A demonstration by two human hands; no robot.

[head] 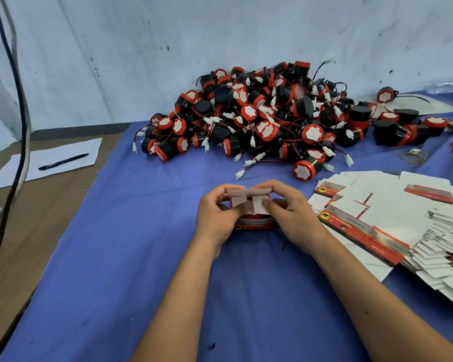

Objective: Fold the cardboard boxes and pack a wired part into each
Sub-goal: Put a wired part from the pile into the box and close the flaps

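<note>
Both hands, the left hand (pixel 216 215) and right hand (pixel 289 214), pinch the pale flaps of a small red cardboard box (pixel 251 212) standing on the blue cloth-covered desk (pixel 115 257). Flat glossy box blanks (pixel 392 226) fan out just to the right. Farther back lies a tangled heap of round black-and-red wired parts (pixel 259 118).

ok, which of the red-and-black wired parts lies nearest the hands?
The red-faced black cylindrical wired part at the pile's front edge, lying apart from the heap beside the flat white cardboard box blanks, nearest the right hand.
</note>
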